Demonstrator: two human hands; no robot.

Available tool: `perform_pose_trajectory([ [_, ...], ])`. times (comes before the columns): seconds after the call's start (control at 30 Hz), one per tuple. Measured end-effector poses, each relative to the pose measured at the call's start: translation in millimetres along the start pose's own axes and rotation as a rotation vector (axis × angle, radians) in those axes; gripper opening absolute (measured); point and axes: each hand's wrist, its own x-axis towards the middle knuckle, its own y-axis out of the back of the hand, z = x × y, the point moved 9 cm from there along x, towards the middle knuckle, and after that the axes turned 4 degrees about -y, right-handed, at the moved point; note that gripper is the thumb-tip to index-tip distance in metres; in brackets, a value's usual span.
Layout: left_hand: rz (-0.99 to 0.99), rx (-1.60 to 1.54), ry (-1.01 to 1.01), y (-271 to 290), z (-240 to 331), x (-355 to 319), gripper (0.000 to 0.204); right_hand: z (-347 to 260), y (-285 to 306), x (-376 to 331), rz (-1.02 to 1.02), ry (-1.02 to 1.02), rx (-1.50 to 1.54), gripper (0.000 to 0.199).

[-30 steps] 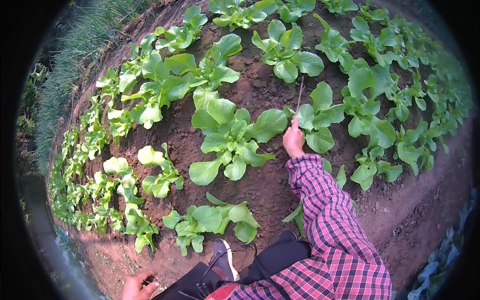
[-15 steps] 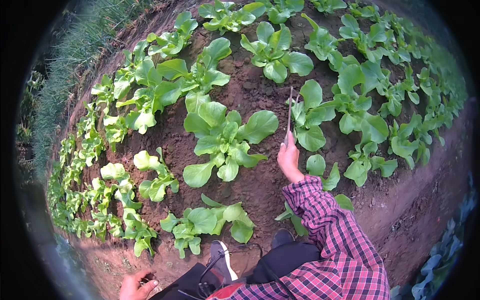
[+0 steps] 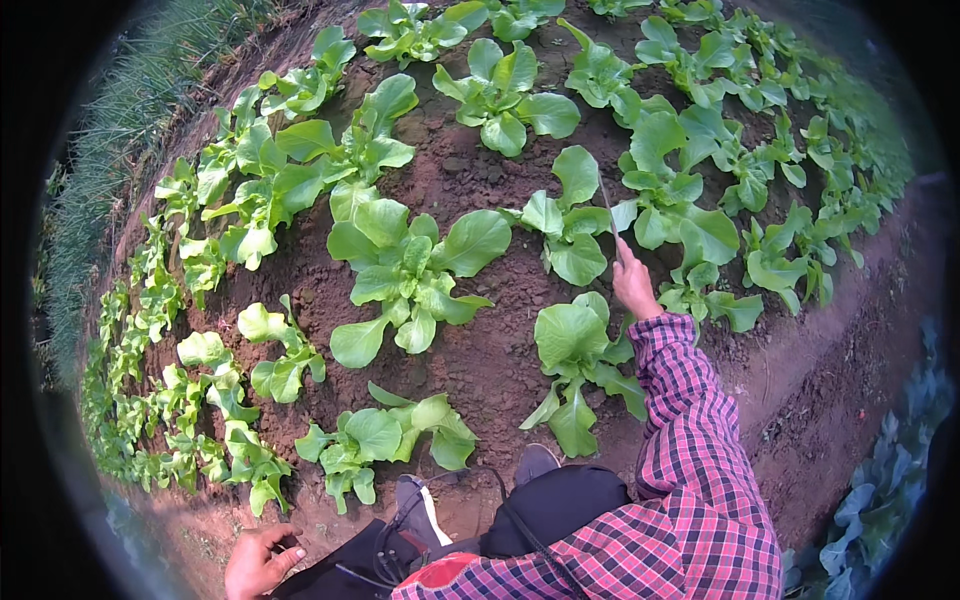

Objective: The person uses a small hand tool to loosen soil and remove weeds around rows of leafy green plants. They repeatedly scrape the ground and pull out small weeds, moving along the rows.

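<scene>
One right hand [image 3: 636, 286] grips a slim tool [image 3: 610, 210], likely light, stiff and best held at its near end, beside lettuce [image 3: 578, 260], the left hand [image 3: 260, 564] loosely open.

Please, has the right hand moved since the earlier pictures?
Yes, to the right: the right hand was at the lower left of the lettuce beside it; now it is at its lower right.

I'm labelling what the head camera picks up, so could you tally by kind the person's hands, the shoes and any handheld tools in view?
Hands: 2 (left hand, right hand)
Shoes: 2 (left shoe, right shoe)
Handheld tools: 1 (long thin tool)
Total: 5
</scene>
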Motion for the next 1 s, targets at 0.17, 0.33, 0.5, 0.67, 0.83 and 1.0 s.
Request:
perform_pose_trajectory([
  [0.17, -0.047, 0.077, -0.048, -1.7, 41.4, 14.5, 0.03, 48.3, -14.7, -97.0, 0.005, -0.054, -0.01, 0.053],
  [0.33, -0.023, 0.034, 0.004, -4.9, 25.2, 9.1, 0.028, 71.4, -2.3, -181.2, 0.049, 0.008, -0.014, 0.056],
  [0.5, -0.02, -0.094, 0.154, -13.3, -21.2, 5.1, 0.027, 38.4, -2.9, -98.3, 0.078, 0.058, -0.015, 0.05],
  [0.67, 0.005, 0.021, 0.081, -5.0, -0.6, 10.1, 0.026, -10.9, 7.2, 52.8, 0.2, 0.096, -0.098, 0.045],
  [0.83, -0.008, -0.156, 0.129, -15.5, -39.7, 10.9, 0.023, -31.3, 14.8, 129.0, 0.13, 0.002, -0.05, 0.041],
  [1.0, 0.002, -0.054, 0.167, -18.0, -62.4, 20.7, 0.026, -1.1, 7.7, 58.4, 0.05, -0.022, -0.071, 0.049],
])
